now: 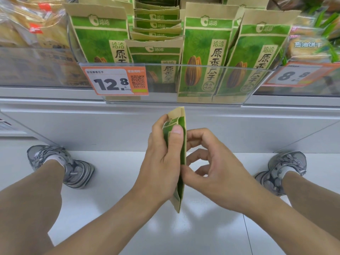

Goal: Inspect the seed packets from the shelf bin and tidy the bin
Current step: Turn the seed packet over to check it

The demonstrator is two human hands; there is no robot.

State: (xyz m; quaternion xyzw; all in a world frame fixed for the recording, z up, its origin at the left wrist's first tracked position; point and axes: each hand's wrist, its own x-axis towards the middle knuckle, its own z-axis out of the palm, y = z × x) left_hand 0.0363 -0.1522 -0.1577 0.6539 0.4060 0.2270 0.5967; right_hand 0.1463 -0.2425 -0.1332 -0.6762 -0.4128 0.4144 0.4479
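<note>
A green and tan seed packet (181,159) is held edge-on to me, upright, below the shelf. My left hand (161,153) grips it, thumb across its near face and fingers behind its top. My right hand (211,166) has curled fingers that touch the packet's right edge at mid height. Above, the clear plastic shelf bin (184,83) holds several matching packets: tall ones (204,52) stand at left and right, and shorter ones (156,50) are stacked in the middle row.
An orange price tag (116,81) reading 12.8 hangs on the bin's front. Bagged snacks (33,24) fill the bin to the left, biscuit packs (309,45) the one to the right. Grey shelf base and white floor lie below, with my shoes at both sides.
</note>
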